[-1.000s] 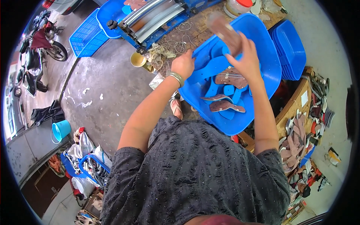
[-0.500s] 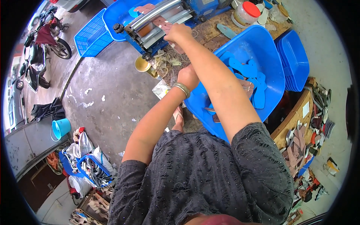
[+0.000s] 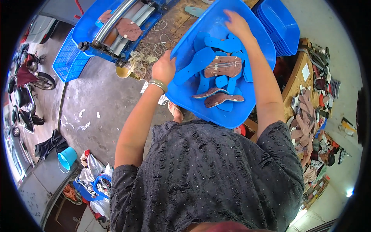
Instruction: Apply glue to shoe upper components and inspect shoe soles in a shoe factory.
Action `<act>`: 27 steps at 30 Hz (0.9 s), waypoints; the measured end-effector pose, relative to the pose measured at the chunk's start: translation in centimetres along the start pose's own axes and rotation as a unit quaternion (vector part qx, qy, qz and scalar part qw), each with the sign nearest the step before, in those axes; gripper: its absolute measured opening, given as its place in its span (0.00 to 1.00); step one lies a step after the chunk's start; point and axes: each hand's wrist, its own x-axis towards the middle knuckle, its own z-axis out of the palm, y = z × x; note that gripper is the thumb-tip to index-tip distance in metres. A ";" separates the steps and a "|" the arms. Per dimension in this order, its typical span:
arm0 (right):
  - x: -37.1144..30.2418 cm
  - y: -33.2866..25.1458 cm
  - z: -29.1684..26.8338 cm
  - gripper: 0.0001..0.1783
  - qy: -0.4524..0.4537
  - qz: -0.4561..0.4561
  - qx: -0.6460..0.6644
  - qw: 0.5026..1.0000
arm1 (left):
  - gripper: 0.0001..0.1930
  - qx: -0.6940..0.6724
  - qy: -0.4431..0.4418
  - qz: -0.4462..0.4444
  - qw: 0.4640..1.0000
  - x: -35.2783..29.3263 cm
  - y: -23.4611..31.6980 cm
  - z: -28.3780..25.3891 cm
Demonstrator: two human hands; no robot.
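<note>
My left hand [image 3: 164, 70], with a bangle at its wrist, is closed beside the left rim of a big blue tub [image 3: 247, 112]. What its fingers hold, if anything, is hidden. Close to it, a blue insole [image 3: 196, 66] slants across the tub. My right hand [image 3: 237, 25] is over the tub's far part, fingers stretched out, slightly blurred and holding nothing visible. Several blue insoles lie in the tub, with a brown insole piece [image 3: 223, 66] among them and another brown insole [image 3: 224, 99] nearer me. A brown insole [image 3: 129, 30] rests on the metal rollers of a blue machine [image 3: 85, 46].
Thread and scraps [image 3: 141, 62] lie on the wooden bench by a yellow cup [image 3: 123, 72]. Stacked blue tubs [image 3: 280, 27] stand at the right. A blue crate [image 3: 69, 63] is left of the machine. Farther left are a light-blue bucket [image 3: 67, 158] and motorbikes [image 3: 29, 77].
My right hand has left the rollers and moved right, over the tub; the brown insole stays on the rollers. My left hand has moved left. The view has shifted, showing more of the tub.
</note>
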 end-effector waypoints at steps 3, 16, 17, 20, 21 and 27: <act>-5.4 5.0 3.4 0.39 -0.187 0.041 -0.150 0.970 | 0.16 -0.009 0.002 -0.009 1.000 -0.4 -0.3 -0.1; -9.6 4.1 6.9 0.16 -0.002 0.189 0.070 0.979 | 0.12 -0.028 -0.016 -0.017 0.999 -0.6 -0.5 0.0; -8.6 3.8 4.8 0.16 0.053 0.196 0.078 0.976 | 0.12 -0.032 -0.013 -0.016 0.999 -0.4 -0.5 0.2; -2.4 -1.1 -1.2 0.20 0.153 0.083 0.240 0.955 | 0.12 -0.033 0.004 -0.013 0.999 -0.7 -1.1 -0.1; 0.0 -3.3 -2.2 0.21 0.146 0.079 0.291 0.942 | 0.12 -0.035 0.000 -0.011 0.999 -0.7 -0.9 -0.2; 10.8 -20.4 2.3 0.26 -0.042 0.010 0.273 0.961 | 0.12 -0.040 0.012 -0.003 0.999 -0.8 -1.1 0.0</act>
